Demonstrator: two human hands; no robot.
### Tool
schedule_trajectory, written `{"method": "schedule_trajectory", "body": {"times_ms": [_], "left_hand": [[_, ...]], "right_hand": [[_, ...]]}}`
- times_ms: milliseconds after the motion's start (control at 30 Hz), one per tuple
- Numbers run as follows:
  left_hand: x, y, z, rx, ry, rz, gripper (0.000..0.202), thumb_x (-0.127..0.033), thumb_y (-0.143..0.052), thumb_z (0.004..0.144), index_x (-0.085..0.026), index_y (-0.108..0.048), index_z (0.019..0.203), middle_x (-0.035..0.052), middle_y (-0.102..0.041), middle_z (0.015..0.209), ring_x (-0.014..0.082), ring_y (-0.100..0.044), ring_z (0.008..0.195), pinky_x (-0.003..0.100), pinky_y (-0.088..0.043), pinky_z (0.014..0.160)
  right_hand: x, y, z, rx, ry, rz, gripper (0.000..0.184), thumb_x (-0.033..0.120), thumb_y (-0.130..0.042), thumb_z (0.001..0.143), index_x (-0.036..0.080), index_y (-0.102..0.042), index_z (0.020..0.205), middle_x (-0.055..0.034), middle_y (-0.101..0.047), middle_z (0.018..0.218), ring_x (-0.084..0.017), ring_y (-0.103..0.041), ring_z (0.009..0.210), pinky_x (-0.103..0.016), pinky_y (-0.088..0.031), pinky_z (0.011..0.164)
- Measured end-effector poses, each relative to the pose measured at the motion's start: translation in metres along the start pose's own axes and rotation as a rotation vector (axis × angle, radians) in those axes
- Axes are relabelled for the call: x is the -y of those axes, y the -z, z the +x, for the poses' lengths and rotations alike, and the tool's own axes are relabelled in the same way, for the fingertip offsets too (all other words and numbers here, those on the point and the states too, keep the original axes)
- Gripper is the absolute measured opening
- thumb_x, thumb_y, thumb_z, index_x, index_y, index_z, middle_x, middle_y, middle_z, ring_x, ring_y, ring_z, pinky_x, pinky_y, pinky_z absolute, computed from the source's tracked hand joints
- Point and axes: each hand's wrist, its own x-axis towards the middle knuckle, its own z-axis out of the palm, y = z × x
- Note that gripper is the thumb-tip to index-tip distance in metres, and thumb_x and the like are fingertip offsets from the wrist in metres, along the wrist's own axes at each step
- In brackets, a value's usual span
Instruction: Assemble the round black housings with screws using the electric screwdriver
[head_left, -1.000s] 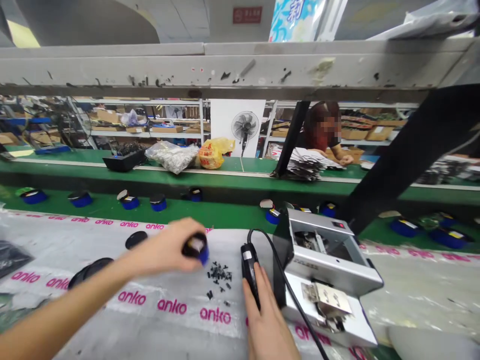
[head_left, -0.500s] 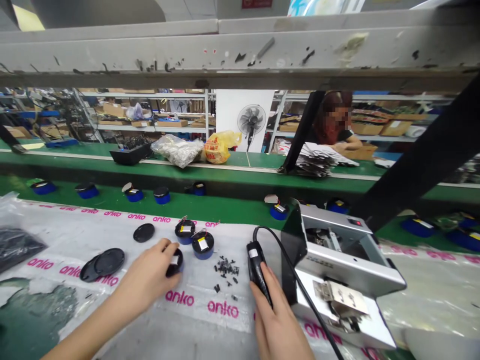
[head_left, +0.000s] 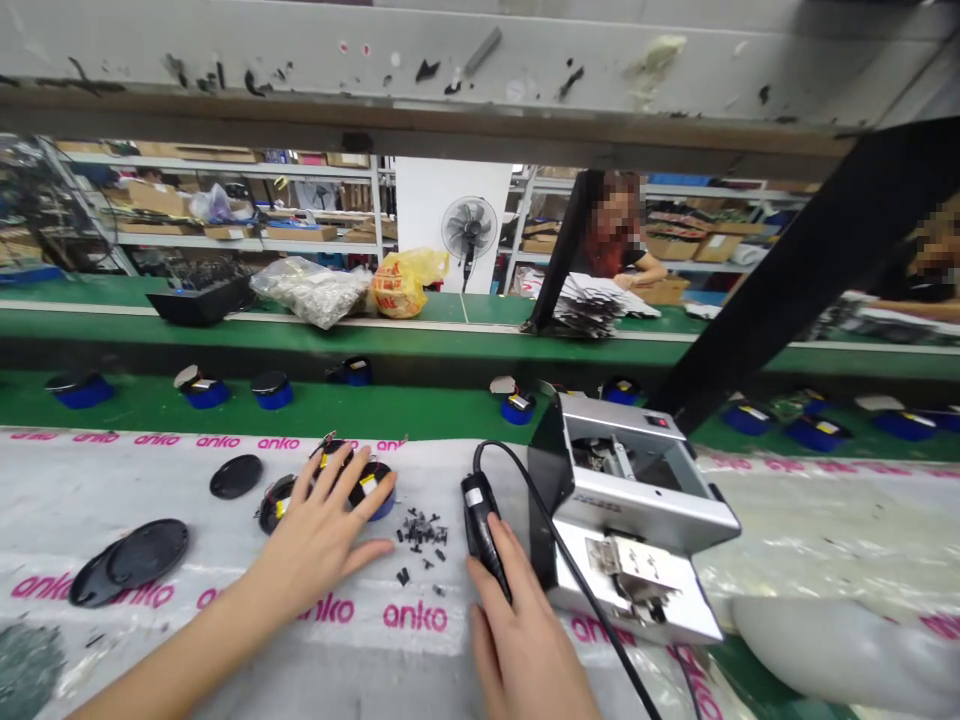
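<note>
My left hand (head_left: pixel 319 525) is spread open above three round units with battery packs on top. One unit (head_left: pixel 275 503) stands left of its fingers, another (head_left: pixel 334 452) is partly covered behind them, and a blue-sided one (head_left: pixel 384 503) sits under the fingertips; whether they touch is unclear. My right hand (head_left: pixel 529 630) is wrapped round a black electric screwdriver (head_left: pixel 482 525), its cable looping from the far end. Small black pieces (head_left: pixel 422 530) lie in a loose pile between the hands. To the left are a black disc (head_left: pixel 236 476) and two overlapping black discs (head_left: pixel 146 552).
A silver screw feeder (head_left: pixel 637 500) stands right of the screwdriver, its front crossed by the cable. Several blue round units (head_left: pixel 274 391) sit along the green strip (head_left: pixel 420 400) behind. A dark slanted post (head_left: pixel 765 280) rises at right. Across the bench is a person (head_left: pixel 619 235).
My left hand has let go of the round unit, which now stands left of the others, and its fingers have spread over the group. My right hand keeps hold of the screwdriver. The view has shifted right.
</note>
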Motion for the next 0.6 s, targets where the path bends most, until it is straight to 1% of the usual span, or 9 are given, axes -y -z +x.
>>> {"method": "schedule_trajectory", "body": {"times_ms": [33, 100, 167, 267, 367, 467, 533, 600], "left_hand": [[-0.003, -0.002, 0.006, 0.009, -0.029, -0.004, 0.049, -0.049, -0.061, 0.089, -0.026, -0.060, 0.133, 0.0196, -0.053, 0.144, 0.0446, -0.045, 0.133, 0.064, -0.031, 0.108], [-0.006, -0.006, 0.016, 0.041, -0.046, -0.009, 0.038, -0.042, -0.056, 0.094, -0.023, -0.065, 0.126, 0.0207, -0.057, 0.138, 0.0434, -0.050, 0.129, 0.065, -0.031, 0.108], [-0.006, -0.007, 0.023, 0.071, -0.040, -0.015, 0.034, -0.034, -0.051, 0.096, -0.020, -0.066, 0.123, 0.0212, -0.061, 0.133, 0.0412, -0.053, 0.127, 0.064, -0.032, 0.109], [-0.006, -0.005, 0.027, 0.106, -0.010, -0.028, 0.035, -0.027, -0.050, 0.093, -0.015, -0.065, 0.122, 0.0215, -0.063, 0.129, 0.0404, -0.052, 0.126, 0.062, -0.033, 0.110], [-0.008, -0.003, 0.026, 0.142, 0.038, -0.058, 0.037, -0.022, -0.051, 0.089, -0.013, -0.062, 0.123, 0.0204, -0.061, 0.130, 0.0400, -0.049, 0.130, 0.059, -0.033, 0.112], [-0.011, 0.001, 0.023, 0.176, 0.081, -0.101, 0.040, -0.015, -0.053, 0.085, -0.013, -0.060, 0.124, 0.0190, -0.058, 0.133, 0.0391, -0.045, 0.133, 0.057, -0.033, 0.113], [-0.009, 0.006, 0.024, 0.197, 0.085, -0.133, 0.039, -0.016, -0.058, 0.083, -0.014, -0.060, 0.122, 0.0183, -0.056, 0.137, 0.0393, -0.042, 0.135, 0.058, -0.031, 0.114], [-0.001, 0.012, 0.031, 0.210, 0.074, -0.169, 0.036, -0.025, -0.064, 0.083, -0.018, -0.062, 0.118, 0.0151, -0.052, 0.142, 0.0377, -0.039, 0.138, 0.057, -0.030, 0.115]], "right_hand": [[0.000, 0.001, 0.000, -0.004, 0.001, 0.009, 0.045, 0.005, -0.043, 0.088, 0.015, -0.060, 0.128, -0.0153, -0.017, 0.162, -0.033, -0.031, 0.145, -0.046, -0.049, 0.106], [-0.001, 0.001, 0.000, -0.021, 0.006, 0.020, 0.044, 0.007, -0.043, 0.089, 0.016, -0.060, 0.128, -0.0149, -0.019, 0.162, -0.032, -0.033, 0.144, -0.045, -0.049, 0.105], [-0.004, 0.000, -0.001, -0.038, 0.012, 0.028, 0.043, 0.008, -0.044, 0.089, 0.017, -0.060, 0.128, -0.0151, -0.022, 0.161, -0.032, -0.034, 0.143, -0.044, -0.050, 0.105], [-0.008, -0.004, -0.002, -0.060, 0.058, 0.043, 0.040, 0.008, -0.046, 0.089, 0.016, -0.061, 0.125, -0.0176, -0.025, 0.159, -0.033, -0.036, 0.142, -0.043, -0.051, 0.103], [-0.012, -0.009, -0.002, -0.107, 0.087, 0.056, 0.036, 0.007, -0.046, 0.089, 0.014, -0.064, 0.120, -0.0208, -0.029, 0.157, -0.034, -0.037, 0.141, -0.044, -0.051, 0.103], [-0.017, -0.016, -0.002, -0.154, 0.120, 0.081, 0.034, 0.007, -0.048, 0.088, 0.015, -0.065, 0.116, -0.0196, -0.031, 0.157, -0.035, -0.040, 0.140, -0.044, -0.052, 0.102], [-0.018, -0.022, -0.002, -0.184, 0.135, 0.100, 0.034, 0.006, -0.049, 0.087, 0.016, -0.066, 0.114, -0.0184, -0.031, 0.157, -0.035, -0.042, 0.138, -0.044, -0.053, 0.101], [-0.017, -0.028, -0.002, -0.209, 0.104, 0.107, 0.033, 0.005, -0.048, 0.086, 0.016, -0.068, 0.110, -0.0184, -0.034, 0.155, -0.037, -0.044, 0.137, -0.048, -0.053, 0.101]]}}
